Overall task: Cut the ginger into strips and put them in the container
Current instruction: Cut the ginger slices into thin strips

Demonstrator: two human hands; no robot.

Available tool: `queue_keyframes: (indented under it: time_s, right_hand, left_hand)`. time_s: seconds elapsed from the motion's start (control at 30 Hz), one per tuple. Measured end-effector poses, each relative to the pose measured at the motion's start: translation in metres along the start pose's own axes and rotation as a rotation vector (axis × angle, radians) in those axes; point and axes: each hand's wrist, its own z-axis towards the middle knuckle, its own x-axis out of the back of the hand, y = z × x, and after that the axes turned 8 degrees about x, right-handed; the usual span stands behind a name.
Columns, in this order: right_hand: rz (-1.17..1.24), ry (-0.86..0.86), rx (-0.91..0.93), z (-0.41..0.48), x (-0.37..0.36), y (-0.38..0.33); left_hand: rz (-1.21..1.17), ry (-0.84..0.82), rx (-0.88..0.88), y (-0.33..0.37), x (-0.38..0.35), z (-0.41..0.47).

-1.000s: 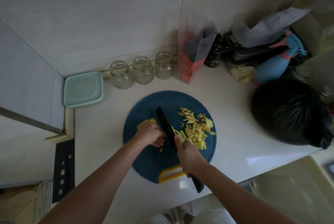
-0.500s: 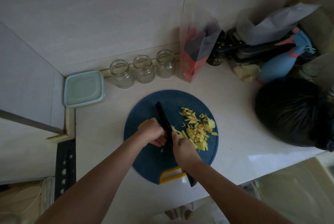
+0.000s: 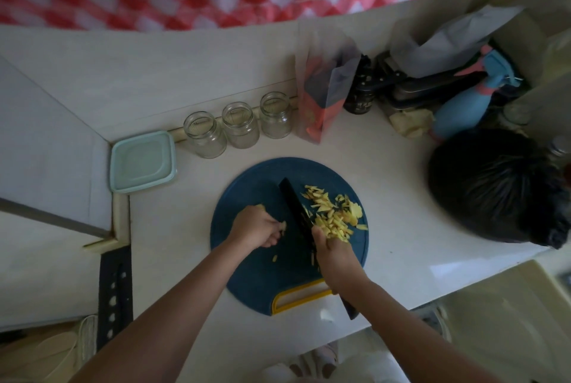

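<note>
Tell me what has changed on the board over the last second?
The right hand has slid the knife slightly rightward, away from the left hand and against the strips; a gap now shows between the blade and that hand. Nothing was picked up or let go. The left hand still holds the uncut ginger; board, container and jars stayed put.
</note>
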Motion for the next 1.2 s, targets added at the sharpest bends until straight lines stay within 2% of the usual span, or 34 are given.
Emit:
queue_keyframes:
  time_s: [0.1, 0.17, 0.3, 0.33, 0.47, 0.7, 0.97, 1.1, 1.2]
  right_hand:
    - [0.057, 0.023, 0.024, -0.004, 0.002, 0.000]
    - [0.132, 0.045, 0.029, -0.006, 0.000, -0.002]
    - [0.333, 0.001, -0.005, -0.020, -0.016, -0.004]
    - [0.362, -0.007, -0.018, -0.024, -0.023, -0.004]
    - [0.475, -0.028, -0.076, -0.041, -0.050, -0.002]
    - [0.467, -0.003, -0.130, -0.048, -0.078, 0.012]
    - [0.387, 0.160, -0.146, -0.012, -0.038, 0.022]
    - [0.420, 0.149, -0.119, -0.004, -0.030, 0.019]
    - [0.432, 0.111, -0.098, -0.015, -0.039, 0.017]
  left_hand:
    - [-0.034, -0.047, -0.020, 0.006, -0.004, -0.008]
    - [-0.013, 0.008, -0.060, 0.007, 0.001, -0.010]
    - [0.190, 0.438, -0.287, -0.001, 0.023, -0.008]
    - [0.247, 0.478, -0.290, -0.004, 0.028, -0.006]
    - [0.389, 0.292, -0.214, -0.015, 0.032, 0.004]
    - [0.341, 0.417, -0.319, -0.032, 0.027, 0.008]
    - [0.246, 0.385, -0.378, -0.039, 0.022, 0.003]
    - [0.268, 0.354, -0.401, -0.052, 0.015, -0.006]
    - [0.254, 0.381, -0.346, -0.063, 0.013, -0.010]
